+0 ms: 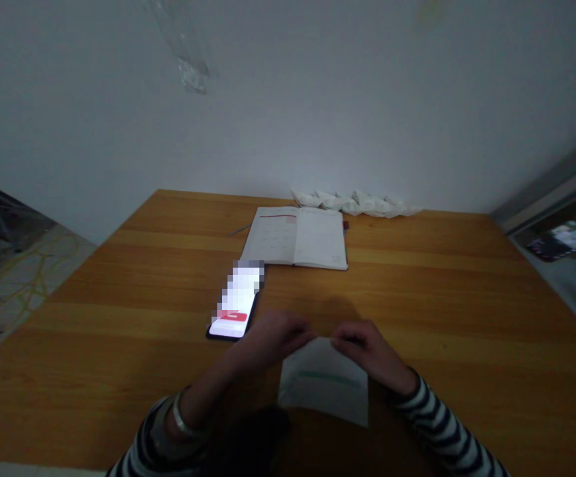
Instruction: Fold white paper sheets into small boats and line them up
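A sheet of white paper (325, 387) with a greenish band across it hangs between my hands near the front of the table. My left hand (278, 339) pinches its top edge near the left corner, fingers closed. On the same edge, a little to the right, my right hand (367, 348) grips the paper between thumb and fingers. Just beyond my left hand lies a phone (235, 301) with a bright screen, partly blurred out. Behind it an open notebook (295, 237) rests flat, its near left corner close to the phone.
The wooden table (441, 291) reaches back to a pale wall (288, 99). A row of folded white paper pieces (362, 203) lies along the wall. A thin pen-like stick (238, 230) is left of the notebook. A dark shape blurs the near edge.
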`<action>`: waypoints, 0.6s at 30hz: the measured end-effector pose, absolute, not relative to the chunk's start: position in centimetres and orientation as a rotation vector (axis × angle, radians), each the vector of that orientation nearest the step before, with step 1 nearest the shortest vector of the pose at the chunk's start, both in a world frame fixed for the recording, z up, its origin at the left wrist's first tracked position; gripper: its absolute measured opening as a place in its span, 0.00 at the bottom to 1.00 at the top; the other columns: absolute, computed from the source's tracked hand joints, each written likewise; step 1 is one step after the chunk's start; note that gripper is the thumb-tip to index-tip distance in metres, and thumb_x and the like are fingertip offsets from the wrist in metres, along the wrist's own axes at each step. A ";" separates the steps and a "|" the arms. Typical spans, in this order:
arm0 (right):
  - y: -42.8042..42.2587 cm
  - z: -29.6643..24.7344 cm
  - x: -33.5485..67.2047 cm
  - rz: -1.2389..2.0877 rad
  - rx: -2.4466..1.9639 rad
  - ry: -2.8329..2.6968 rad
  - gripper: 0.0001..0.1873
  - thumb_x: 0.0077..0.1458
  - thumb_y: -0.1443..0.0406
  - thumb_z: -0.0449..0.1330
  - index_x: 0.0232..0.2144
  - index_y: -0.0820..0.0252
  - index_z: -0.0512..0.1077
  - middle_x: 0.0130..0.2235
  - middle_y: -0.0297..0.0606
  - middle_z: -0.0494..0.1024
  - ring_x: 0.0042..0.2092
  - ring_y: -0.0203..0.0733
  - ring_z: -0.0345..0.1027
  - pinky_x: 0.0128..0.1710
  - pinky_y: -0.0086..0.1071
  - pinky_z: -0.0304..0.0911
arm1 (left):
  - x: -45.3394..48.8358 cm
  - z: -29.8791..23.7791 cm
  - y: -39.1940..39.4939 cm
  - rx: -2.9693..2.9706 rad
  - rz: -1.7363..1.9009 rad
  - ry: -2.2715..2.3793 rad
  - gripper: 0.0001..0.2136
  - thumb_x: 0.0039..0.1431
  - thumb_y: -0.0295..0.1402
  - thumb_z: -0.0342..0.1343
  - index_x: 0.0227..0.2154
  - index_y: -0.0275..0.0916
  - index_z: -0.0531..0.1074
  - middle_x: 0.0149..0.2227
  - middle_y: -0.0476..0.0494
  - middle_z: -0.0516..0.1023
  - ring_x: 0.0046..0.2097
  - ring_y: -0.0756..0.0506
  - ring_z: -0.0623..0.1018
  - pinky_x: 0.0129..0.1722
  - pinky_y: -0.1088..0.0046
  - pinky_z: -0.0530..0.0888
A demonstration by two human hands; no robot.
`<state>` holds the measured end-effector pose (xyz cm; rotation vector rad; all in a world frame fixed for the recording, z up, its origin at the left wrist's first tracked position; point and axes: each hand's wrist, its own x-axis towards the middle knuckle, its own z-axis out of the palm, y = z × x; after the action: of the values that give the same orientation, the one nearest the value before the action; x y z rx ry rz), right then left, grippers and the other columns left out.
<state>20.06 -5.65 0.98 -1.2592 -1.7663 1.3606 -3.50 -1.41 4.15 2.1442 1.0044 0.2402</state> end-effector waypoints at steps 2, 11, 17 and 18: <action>-5.3 1.2 20.7 1.370 -1.264 -1.687 0.18 0.60 0.54 0.60 0.25 0.60 0.77 0.24 0.33 0.74 0.28 0.37 0.66 0.29 0.28 0.59 | -4.3 4.3 -0.7 2.104 0.267 1.037 0.17 0.66 0.39 0.51 0.24 0.36 0.73 0.22 0.50 0.71 0.25 0.50 0.68 0.26 0.75 0.58; -5.0 1.3 22.3 1.346 -1.301 -1.508 0.19 0.58 0.52 0.62 0.24 0.60 0.77 0.24 0.34 0.73 0.27 0.37 0.65 0.28 0.28 0.59 | -6.3 4.8 0.9 1.941 0.731 1.260 0.16 0.66 0.41 0.50 0.28 0.38 0.74 0.25 0.50 0.74 0.29 0.48 0.72 0.31 0.75 0.66; -5.5 1.6 21.2 1.284 -1.247 -1.633 0.17 0.61 0.56 0.59 0.25 0.59 0.76 0.24 0.33 0.73 0.29 0.38 0.66 0.30 0.29 0.59 | -3.2 3.7 -1.0 1.887 0.559 1.034 0.16 0.65 0.43 0.54 0.30 0.37 0.77 0.29 0.47 0.78 0.33 0.47 0.75 0.33 0.74 0.68; -5.6 1.6 21.1 1.294 -1.248 -1.630 0.17 0.61 0.56 0.59 0.25 0.59 0.76 0.25 0.34 0.73 0.29 0.38 0.66 0.30 0.29 0.59 | -2.9 3.4 -1.3 1.889 0.536 1.034 0.17 0.65 0.43 0.54 0.28 0.36 0.76 0.27 0.48 0.77 0.30 0.48 0.74 0.31 0.75 0.67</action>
<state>21.05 -5.58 1.56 -1.2477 -1.6302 1.2936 -2.95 -1.27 3.43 1.8887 1.0345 0.5361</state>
